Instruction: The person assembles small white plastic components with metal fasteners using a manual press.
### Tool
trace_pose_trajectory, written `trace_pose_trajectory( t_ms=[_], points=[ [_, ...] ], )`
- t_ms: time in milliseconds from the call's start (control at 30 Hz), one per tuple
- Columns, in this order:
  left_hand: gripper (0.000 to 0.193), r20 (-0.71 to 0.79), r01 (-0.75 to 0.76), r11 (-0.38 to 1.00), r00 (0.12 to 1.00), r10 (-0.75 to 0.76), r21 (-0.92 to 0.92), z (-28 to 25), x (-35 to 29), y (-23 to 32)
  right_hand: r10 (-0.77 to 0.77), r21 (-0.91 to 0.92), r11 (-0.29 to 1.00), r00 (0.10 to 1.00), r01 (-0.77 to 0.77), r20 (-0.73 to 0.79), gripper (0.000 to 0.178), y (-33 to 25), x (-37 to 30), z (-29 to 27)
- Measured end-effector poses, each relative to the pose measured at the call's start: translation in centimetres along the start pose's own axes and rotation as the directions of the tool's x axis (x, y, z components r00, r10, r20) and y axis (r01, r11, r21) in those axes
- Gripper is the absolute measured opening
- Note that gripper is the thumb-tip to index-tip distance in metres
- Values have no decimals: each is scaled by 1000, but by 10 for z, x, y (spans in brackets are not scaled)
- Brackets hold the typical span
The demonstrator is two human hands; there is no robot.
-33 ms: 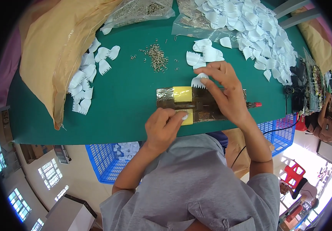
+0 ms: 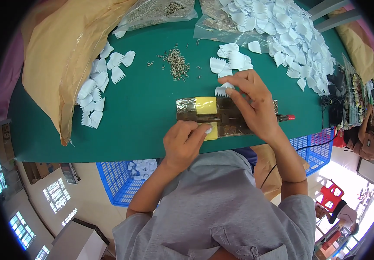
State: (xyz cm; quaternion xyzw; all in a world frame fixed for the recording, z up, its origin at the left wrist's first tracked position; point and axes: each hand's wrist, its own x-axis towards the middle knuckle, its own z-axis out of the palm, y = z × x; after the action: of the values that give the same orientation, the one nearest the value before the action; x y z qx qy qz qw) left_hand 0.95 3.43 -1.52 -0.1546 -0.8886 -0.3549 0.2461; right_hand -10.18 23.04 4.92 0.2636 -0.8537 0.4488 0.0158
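- Right hand (image 2: 256, 104) pinches a white toothed piece (image 2: 224, 90) just beyond the far edge of the dark block (image 2: 234, 129); left hand (image 2: 180, 145) curls at its near yellow pad (image 2: 214, 132), grip unclear.
- Work seems partway: loose pieces lie in a left group (image 2: 101, 81) and a larger right heap (image 2: 282, 34); which are finished, I cannot tell.
- Clear bag (image 2: 146, 16) holds metal bits (image 2: 174, 8); blue basket (image 2: 117, 190) holds white pieces (image 2: 143, 168).

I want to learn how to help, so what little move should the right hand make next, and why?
Perhaps ease the toothed white piece toward the dark block: the right hand has it just beyond the block's far edge, and the left hand is already at the near yellow patch.
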Motion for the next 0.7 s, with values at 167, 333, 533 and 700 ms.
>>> trace_pose_trajectory(
  t_ms=[167, 333, 533, 700],
  points=[
    [34, 76, -4, 1000, 997, 2, 23, -5, 8, 4, 140, 143, 978, 987, -149, 76, 29, -2, -8, 6],
    [27, 104, -85, 980, 992, 67, 182, -6, 13, 3, 99, 177, 978, 991, -113, 87, 30, -3, -14, 11],
    [71, -87, 10, 990, 996, 2, 139, -1, 9, -2, -73, 65, 996, 935, 54, 346, 22, -2, -17, 18],
    [89, 81, 166, 982, 984, -158, -93, -1, 6, -13, -43, 64, 998, 935, 22, 353, 18, 4, -19, 21]
  ],
)
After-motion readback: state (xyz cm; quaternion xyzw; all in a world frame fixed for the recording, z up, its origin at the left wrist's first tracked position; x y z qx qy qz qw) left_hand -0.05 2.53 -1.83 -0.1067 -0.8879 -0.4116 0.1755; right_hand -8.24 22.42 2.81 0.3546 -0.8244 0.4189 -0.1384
